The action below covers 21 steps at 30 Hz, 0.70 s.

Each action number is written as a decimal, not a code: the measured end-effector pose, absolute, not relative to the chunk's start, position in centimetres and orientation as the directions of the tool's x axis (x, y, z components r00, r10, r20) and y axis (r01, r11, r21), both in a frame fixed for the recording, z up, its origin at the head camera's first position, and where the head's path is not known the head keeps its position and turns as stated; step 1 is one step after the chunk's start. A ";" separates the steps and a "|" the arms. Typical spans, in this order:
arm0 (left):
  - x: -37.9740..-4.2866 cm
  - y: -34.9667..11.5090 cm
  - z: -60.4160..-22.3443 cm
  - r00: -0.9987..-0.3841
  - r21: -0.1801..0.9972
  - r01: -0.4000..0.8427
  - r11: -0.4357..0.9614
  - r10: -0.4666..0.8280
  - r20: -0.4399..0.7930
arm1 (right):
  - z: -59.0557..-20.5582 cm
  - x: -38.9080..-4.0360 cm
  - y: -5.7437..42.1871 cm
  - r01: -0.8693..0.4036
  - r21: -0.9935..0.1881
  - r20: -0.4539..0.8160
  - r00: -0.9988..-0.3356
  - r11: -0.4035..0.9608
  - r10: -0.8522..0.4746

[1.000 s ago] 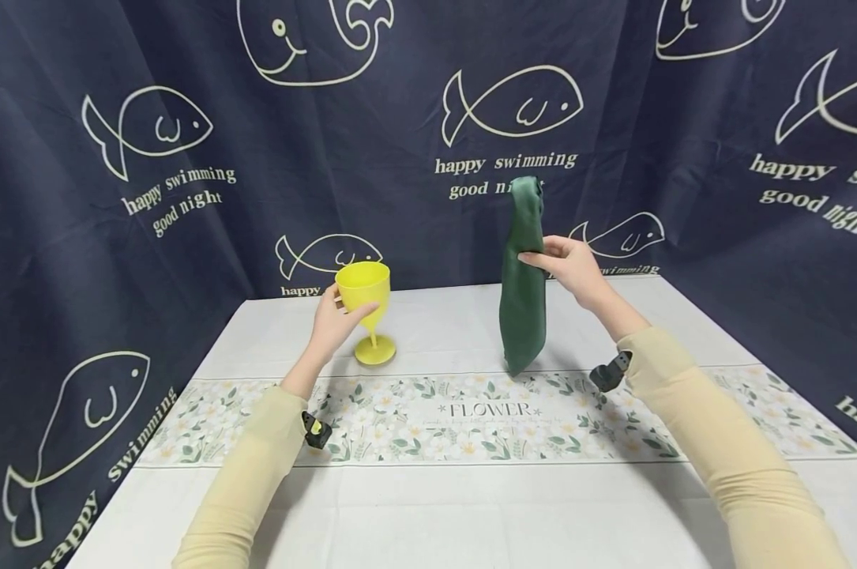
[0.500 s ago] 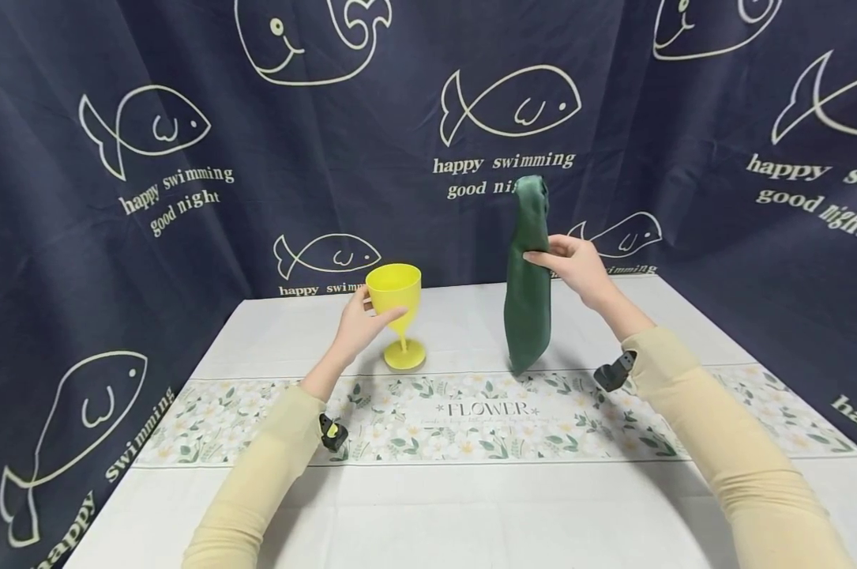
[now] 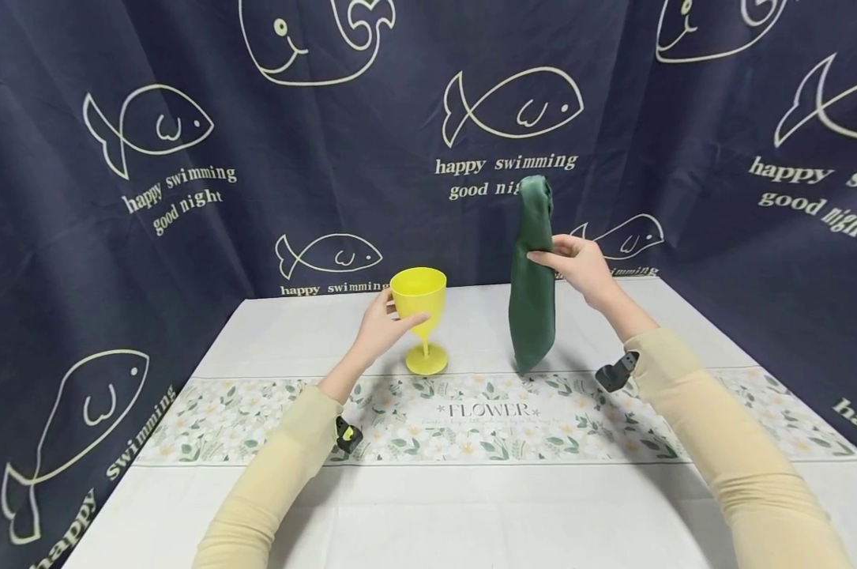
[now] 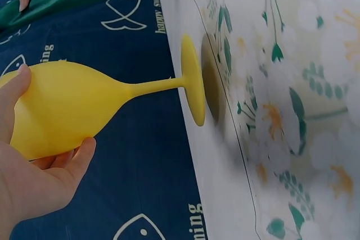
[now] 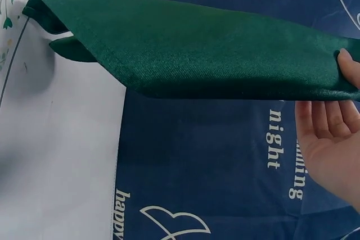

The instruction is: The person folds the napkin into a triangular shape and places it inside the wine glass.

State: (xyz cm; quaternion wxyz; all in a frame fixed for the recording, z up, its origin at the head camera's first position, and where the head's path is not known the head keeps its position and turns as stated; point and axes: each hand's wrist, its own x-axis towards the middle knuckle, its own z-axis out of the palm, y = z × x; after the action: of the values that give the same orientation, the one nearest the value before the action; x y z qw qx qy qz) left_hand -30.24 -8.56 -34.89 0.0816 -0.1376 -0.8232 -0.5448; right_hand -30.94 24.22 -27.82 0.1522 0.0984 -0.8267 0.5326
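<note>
My left hand (image 3: 381,328) grips a yellow goblet (image 3: 419,296) round its bowl, the thumb across the front. The goblet stands upright in the air; in the left wrist view its round foot (image 4: 193,80) is slightly apart from the tabletop, over a shadow. To the right, my right hand (image 3: 580,267) pinches a dark green satin necktie (image 3: 532,308) below its looped top. The necktie hangs down, its pointed tip near the tabletop. In the right wrist view the thumb lies on the near side of the necktie (image 5: 197,49) and the other fingers are partly hidden behind it.
A white tablecloth (image 3: 428,506) covers the table, crossed by a floral band (image 3: 257,419) with the word FLOWER. Behind and at both sides hangs a dark blue curtain (image 3: 371,182) with fish drawings. A small black camera sits on each wrist.
My left hand has carried the goblet steadily to the right, closer to the necktie. The right hand and the necktie have shifted only slightly right.
</note>
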 end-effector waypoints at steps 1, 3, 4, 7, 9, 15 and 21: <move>-30.2 -8.4 -34.9 -0.948 0.875 0.317 0.367 0.141 0.284 | -27.8 -30.9 24.3 -0.324 -0.848 0.358 -0.934 0.419 0.002; -30.2 -8.0 -34.9 -0.946 0.872 0.324 0.368 0.147 0.289 | -27.7 -30.8 24.5 -0.323 -0.844 0.360 -0.933 0.428 0.006; -30.2 -7.8 -35.0 -0.944 0.870 0.328 0.367 0.151 0.293 | -27.7 -30.8 24.6 -0.323 -0.842 0.362 -0.932 0.431 0.009; -30.2 -7.3 -35.2 -0.938 0.858 0.346 0.379 0.161 0.306 | -27.5 -30.7 24.8 -0.325 -0.837 0.368 -0.930 0.440 0.013; -30.2 -7.0 -35.3 -0.935 0.853 0.355 0.384 0.168 0.314 | -27.3 -30.6 24.9 -0.327 -0.834 0.371 -0.928 0.445 0.012; -30.1 -6.2 -35.4 -0.929 0.851 0.369 0.374 0.189 0.319 | -27.1 -30.5 25.1 -0.337 -0.808 0.391 -0.920 0.484 0.013; -30.3 -5.6 -35.5 -0.919 0.847 0.388 0.364 0.215 0.329 | -27.0 -30.7 25.1 -0.361 -0.755 0.422 -0.906 0.548 -0.015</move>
State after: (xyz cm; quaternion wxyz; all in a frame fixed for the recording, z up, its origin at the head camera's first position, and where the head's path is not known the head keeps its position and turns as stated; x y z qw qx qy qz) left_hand -30.25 -5.64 -35.48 0.0812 -0.1835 -0.8219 -0.5331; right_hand -30.69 25.12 -27.00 0.1867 0.1092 -0.8596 0.4629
